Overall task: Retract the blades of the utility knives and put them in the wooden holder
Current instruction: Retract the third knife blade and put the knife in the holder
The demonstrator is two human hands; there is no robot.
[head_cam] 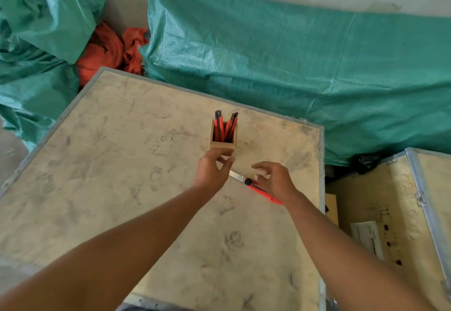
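A red plastic utility knife (pixel 253 187) with its silver blade extended lies on the scuffed tan surface (pixel 122 164), partly hidden beneath the open, empty right hand (pixel 274 180). The left hand (pixel 211 169), fingers loosely curled and empty, hovers beside a small square wooden holder (pixel 222 137) containing red knives (pixel 224 125).

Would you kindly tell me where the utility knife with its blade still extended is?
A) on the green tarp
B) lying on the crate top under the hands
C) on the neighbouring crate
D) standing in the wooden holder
B: the utility knife, silver blade out, lies flat on the crate top between the left hand and right hand, near the wooden holder.
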